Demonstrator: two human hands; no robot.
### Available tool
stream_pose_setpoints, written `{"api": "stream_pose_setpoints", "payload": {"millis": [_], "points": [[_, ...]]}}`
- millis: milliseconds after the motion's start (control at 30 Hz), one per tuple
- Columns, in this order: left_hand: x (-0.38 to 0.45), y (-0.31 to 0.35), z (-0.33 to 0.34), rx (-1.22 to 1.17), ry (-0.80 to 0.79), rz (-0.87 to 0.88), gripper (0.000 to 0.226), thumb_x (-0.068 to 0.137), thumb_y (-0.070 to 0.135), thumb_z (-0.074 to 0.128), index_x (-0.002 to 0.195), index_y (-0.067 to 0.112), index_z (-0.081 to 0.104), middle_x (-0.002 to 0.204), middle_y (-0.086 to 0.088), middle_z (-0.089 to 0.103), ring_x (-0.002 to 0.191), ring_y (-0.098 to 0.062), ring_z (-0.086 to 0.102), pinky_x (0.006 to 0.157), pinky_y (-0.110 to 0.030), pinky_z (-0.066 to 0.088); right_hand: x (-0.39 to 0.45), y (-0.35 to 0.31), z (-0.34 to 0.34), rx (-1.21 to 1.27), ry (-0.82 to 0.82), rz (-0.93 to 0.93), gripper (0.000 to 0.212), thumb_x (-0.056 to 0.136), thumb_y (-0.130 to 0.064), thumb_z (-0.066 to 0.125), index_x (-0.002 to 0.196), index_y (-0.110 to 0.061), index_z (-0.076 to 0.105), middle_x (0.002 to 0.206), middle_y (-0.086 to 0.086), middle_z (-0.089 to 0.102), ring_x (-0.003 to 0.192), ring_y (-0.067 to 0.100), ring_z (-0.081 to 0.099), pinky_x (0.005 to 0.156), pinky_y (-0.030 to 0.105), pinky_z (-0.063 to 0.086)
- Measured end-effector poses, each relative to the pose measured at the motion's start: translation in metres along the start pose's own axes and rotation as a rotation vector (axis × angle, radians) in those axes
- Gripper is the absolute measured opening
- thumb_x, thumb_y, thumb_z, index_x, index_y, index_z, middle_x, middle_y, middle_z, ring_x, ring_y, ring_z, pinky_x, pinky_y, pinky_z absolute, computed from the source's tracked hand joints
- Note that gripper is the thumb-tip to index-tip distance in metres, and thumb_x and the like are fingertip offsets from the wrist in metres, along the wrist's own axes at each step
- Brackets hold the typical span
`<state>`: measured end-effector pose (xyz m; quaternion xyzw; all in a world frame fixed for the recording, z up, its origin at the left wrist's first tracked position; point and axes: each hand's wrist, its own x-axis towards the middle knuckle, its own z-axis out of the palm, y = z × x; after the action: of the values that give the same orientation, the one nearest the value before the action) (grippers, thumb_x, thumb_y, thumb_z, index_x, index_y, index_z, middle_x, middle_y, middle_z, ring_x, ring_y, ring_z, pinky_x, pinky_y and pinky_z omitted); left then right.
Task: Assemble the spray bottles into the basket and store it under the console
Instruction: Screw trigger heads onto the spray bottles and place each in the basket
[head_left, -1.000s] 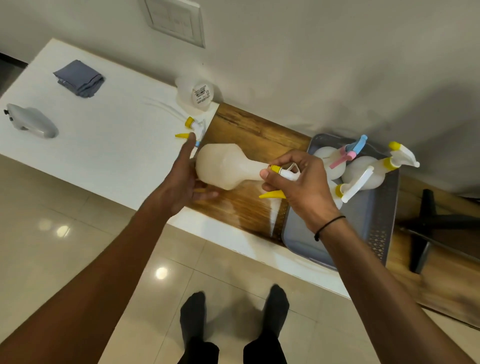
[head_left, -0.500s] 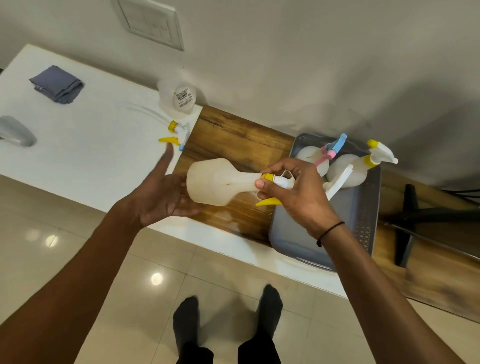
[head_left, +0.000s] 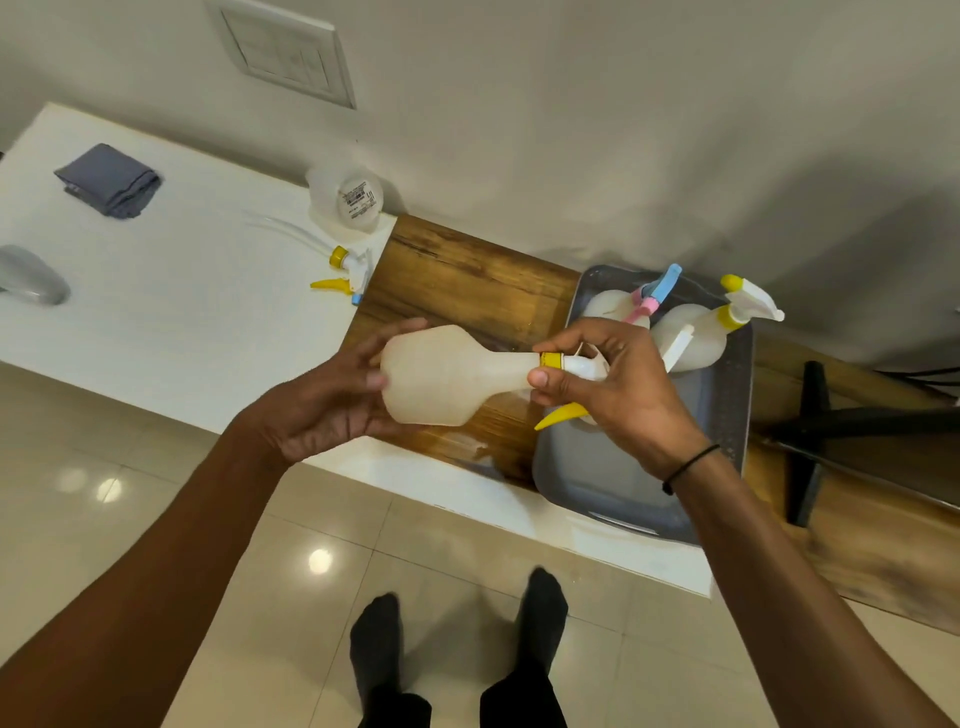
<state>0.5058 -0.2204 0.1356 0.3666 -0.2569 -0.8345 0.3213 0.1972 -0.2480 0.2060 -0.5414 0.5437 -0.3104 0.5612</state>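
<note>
The spray bottle (head_left: 447, 376) I'm working on is off the worktop, held level in front of me with its long axis running left to right: fat base toward my left hand (head_left: 332, 400), neck and yellow collar (head_left: 551, 360) toward my right hand (head_left: 613, 384). My left hand is half open, cupping the base with the palm under it and the fingers spread round the end. My right hand is closed on the trigger head, thumb and forefinger pinching at the collar, the yellow trigger (head_left: 563, 415) sticking out below. I judge the head is being screwed tight, so the twist has to go round that left-right axis.

The grey basket (head_left: 737, 415) sits just beyond my right hand, at the neck end, so that hand is the nearer one for the drop. Two assembled bottles already lie at its far end, one with a pink and blue head (head_left: 654, 293), one yellow (head_left: 737, 309); the near half looks free.

Well apart to the left, a loose sprayer head (head_left: 345, 270) lies on the white worktop (head_left: 171, 312) beside a headless bottle (head_left: 345, 200) against the wall. A folded grey cloth (head_left: 109, 179) lies further left. The floor is glossy tile.
</note>
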Motion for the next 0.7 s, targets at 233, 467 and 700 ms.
{"api": "stream_pose_setpoints", "payload": {"millis": [233, 467, 700], "points": [[0.005, 0.005, 0.013, -0.132, 0.052, -0.192, 0.093, 0.074, 0.072, 0.077, 0.150, 0.023, 0.054, 0.144, -0.019, 0.063, 0.125, -0.044, 0.066, 0.086, -0.060, 0.062, -0.002, -0.001, 0.002, -0.069, 0.000, -0.033, 0.022, 0.079, -0.009, 0.086, 0.097, -0.002, 0.074, 0.091, 0.012, 0.075, 0.075, 0.027, 0.079, 0.069, 0.041, 0.066], [0.009, 0.008, 0.015, -0.055, -0.003, 0.154, 0.076, 0.095, 0.015, 0.075, 0.159, 0.032, 0.039, 0.166, -0.008, 0.040, 0.144, -0.031, 0.051, 0.105, -0.056, 0.053, -0.002, -0.009, -0.005, -0.035, -0.001, -0.047, 0.026, 0.077, -0.006, 0.086, 0.098, 0.004, 0.074, 0.092, 0.014, 0.074, 0.072, 0.025, 0.079, 0.065, 0.030, 0.064], [0.002, 0.015, 0.031, 0.309, 0.105, 0.082, 0.083, 0.072, 0.037, 0.095, 0.145, 0.036, 0.057, 0.144, 0.003, 0.058, 0.127, -0.030, 0.065, 0.080, -0.036, 0.064, -0.006, -0.021, -0.014, -0.008, 0.033, -0.075, 0.030, 0.078, -0.006, 0.085, 0.102, 0.007, 0.073, 0.093, 0.022, 0.074, 0.073, 0.031, 0.079, 0.066, 0.035, 0.066]]}}
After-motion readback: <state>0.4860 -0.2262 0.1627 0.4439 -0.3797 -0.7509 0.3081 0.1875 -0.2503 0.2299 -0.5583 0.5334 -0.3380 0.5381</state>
